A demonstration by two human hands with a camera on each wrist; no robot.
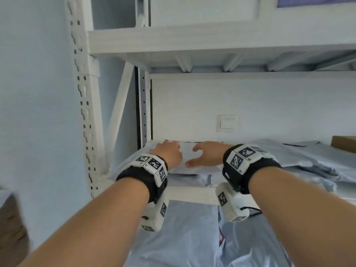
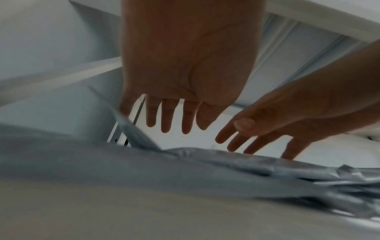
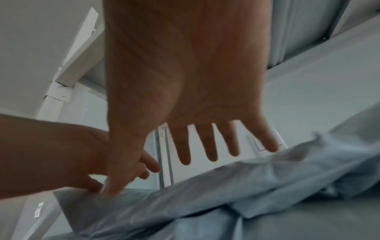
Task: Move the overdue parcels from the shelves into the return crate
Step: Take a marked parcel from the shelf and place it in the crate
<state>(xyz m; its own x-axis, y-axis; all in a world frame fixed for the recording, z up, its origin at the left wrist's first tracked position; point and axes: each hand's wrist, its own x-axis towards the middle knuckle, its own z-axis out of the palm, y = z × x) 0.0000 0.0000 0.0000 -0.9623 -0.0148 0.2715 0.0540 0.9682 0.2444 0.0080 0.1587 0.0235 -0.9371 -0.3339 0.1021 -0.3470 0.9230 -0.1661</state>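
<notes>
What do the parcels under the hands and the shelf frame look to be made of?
The parcels look like soft grey-blue plastic mailer bags with a slight sheen: they crease and slump, and one corner folds up by the left hand. The shelf frame looks like white painted metal, going by its rows of punched slots. The right hand reaches over the top bag.

Open gap above parcels (image 1: 289,157), under upper shelf (image 1: 212,41).
</notes>
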